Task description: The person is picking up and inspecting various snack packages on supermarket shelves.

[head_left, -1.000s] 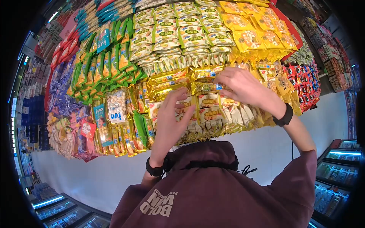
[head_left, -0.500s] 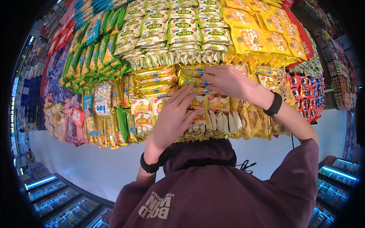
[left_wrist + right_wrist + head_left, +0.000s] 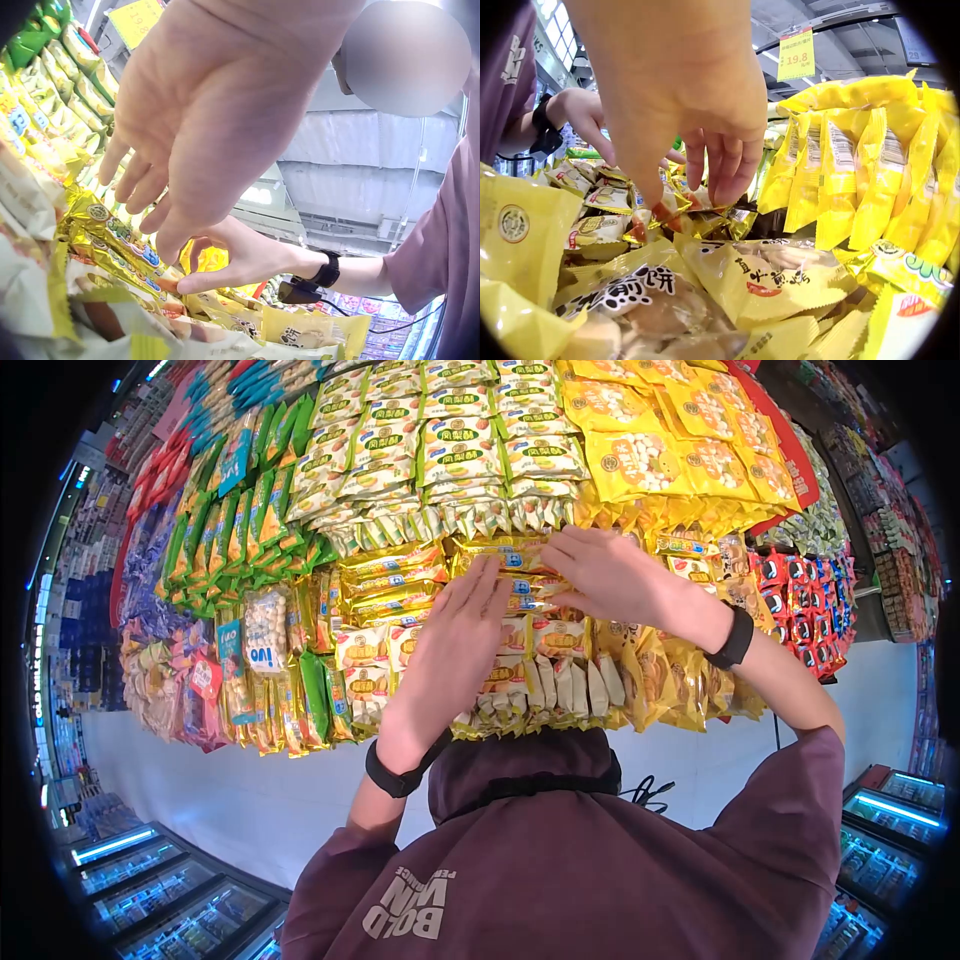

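Gold-wrapped snack bars point(image 3: 515, 550) lie stacked in a row on a packed snack display. My left hand point(image 3: 455, 645) rests over the left part of this stack, its fingers straight and close together, fingertips on the gold wrappers point(image 3: 112, 236). At the right end of the stack is my right hand point(image 3: 625, 580), with its thumb and fingers apart around the bars' ends. From the right wrist view, the fingers point(image 3: 731, 165) of this hand reach down at the wrapper ends point(image 3: 679, 206). White-and-yellow pastry packets point(image 3: 560, 638) stand just below, nearer the body.
Yellow bags point(image 3: 640, 460) rise at the back right, and white-green packets point(image 3: 460, 450) fill the back middle. Clear-fronted biscuit bags point(image 3: 670, 670) border the right hand. Green packets point(image 3: 245, 525) and an upright white-blue bag point(image 3: 265, 625) are to the left.
My left hand has moved up and forward onto the gold bars, its spread fingers now together. My right hand stays near the bars' right end.
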The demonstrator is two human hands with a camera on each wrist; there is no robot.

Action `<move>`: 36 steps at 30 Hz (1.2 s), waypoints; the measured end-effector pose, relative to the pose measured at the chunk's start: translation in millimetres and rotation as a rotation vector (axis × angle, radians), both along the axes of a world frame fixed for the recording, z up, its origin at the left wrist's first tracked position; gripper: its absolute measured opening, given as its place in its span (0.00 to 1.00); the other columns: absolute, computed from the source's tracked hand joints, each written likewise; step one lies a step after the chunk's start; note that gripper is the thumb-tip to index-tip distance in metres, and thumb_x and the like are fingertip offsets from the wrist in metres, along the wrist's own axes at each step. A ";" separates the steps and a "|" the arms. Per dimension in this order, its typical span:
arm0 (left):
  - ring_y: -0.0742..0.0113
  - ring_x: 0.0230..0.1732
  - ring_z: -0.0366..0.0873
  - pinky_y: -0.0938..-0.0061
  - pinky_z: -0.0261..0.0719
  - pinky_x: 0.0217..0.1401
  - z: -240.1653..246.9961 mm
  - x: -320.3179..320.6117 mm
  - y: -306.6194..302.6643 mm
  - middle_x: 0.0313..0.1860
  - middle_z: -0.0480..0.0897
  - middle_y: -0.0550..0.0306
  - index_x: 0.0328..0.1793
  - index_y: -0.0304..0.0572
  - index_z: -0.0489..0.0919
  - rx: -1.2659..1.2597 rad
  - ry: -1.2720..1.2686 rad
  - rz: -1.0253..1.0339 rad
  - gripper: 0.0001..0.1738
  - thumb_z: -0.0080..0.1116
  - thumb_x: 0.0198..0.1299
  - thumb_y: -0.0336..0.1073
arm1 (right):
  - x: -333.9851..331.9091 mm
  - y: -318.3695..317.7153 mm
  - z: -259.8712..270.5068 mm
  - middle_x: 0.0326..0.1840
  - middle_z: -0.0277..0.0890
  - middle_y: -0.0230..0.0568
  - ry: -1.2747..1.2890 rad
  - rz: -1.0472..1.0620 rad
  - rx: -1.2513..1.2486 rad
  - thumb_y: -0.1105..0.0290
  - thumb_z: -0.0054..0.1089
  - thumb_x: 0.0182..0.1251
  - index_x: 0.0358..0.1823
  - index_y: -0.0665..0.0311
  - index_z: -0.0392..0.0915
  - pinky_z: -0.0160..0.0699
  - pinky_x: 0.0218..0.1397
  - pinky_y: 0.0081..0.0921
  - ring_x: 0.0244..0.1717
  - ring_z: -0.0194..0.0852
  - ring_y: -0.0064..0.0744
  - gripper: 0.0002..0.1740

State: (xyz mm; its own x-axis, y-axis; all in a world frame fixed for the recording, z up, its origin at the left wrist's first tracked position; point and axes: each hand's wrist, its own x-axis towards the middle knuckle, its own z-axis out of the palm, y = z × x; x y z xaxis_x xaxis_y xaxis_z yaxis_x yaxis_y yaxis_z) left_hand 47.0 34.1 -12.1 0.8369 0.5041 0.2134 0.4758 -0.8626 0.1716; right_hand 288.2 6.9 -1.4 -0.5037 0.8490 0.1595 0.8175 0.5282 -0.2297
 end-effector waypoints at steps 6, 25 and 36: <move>0.46 0.75 0.63 0.55 0.63 0.76 -5.5 1.9 5.9 0.72 0.69 0.38 0.70 0.34 0.71 0.012 0.029 0.048 0.27 0.57 0.67 0.38 | 11.0 6.7 -10.6 0.43 0.74 0.46 -0.007 0.028 -0.032 0.63 0.68 0.60 0.46 0.69 0.72 0.78 0.50 0.40 0.49 0.76 0.49 0.21; 0.44 0.74 0.63 0.59 0.63 0.77 -3.4 4.2 3.1 0.72 0.67 0.35 0.73 0.27 0.64 0.005 0.070 0.052 0.42 0.58 0.45 0.17 | 6.7 12.4 -8.4 0.55 0.72 0.44 -0.062 0.132 0.006 0.62 0.70 0.57 0.53 0.65 0.72 0.74 0.60 0.37 0.59 0.72 0.46 0.26; 0.42 0.67 0.67 0.65 0.69 0.71 -1.6 6.2 5.8 0.68 0.69 0.29 0.68 0.15 0.66 0.066 0.071 0.011 0.37 0.49 0.45 0.16 | 14.5 14.8 -7.6 0.48 0.74 0.44 0.057 0.097 -0.062 0.64 0.71 0.58 0.47 0.65 0.73 0.77 0.55 0.38 0.52 0.75 0.48 0.20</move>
